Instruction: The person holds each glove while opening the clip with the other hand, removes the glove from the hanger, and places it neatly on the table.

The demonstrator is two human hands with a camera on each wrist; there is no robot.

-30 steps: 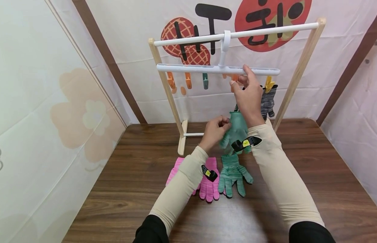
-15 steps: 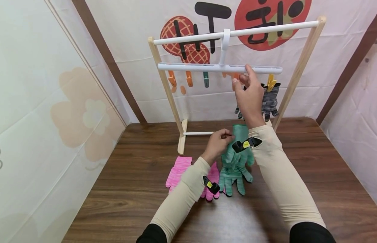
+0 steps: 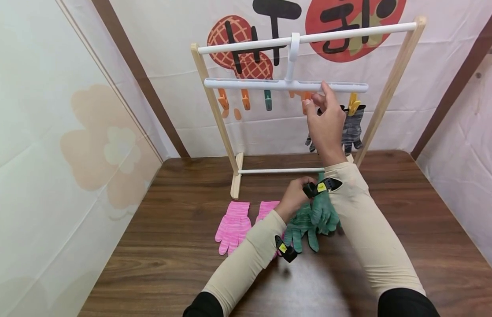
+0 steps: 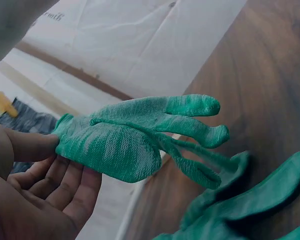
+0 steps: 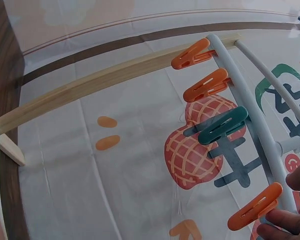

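My left hand (image 3: 296,196) pinches a green glove (image 4: 115,145) at its cuff, between thumb and fingers. The glove's fingers point away from the hand, above a second green glove (image 3: 299,229) on the table. Up at the rack, my right hand (image 3: 328,123) grips the white hanger (image 3: 249,84), a fingertip over the bar and the thumb beside an orange clip (image 5: 255,207). Whether the thumb presses that clip cannot be told. The right wrist and its camera partly cover the held glove in the head view.
The hanger hooks over the rack's top rail (image 3: 356,31). Two orange clips (image 5: 205,86) and a green clip (image 5: 222,125) hang along it. Dark grey gloves (image 3: 352,130) hang at the right under a yellow clip (image 3: 353,105). Pink gloves (image 3: 233,226) lie on the wooden table (image 3: 158,264).
My left hand has moved down and right with the green glove, now partly behind the right wrist. More of the pink gloves shows. The right hand stays at the hanger.
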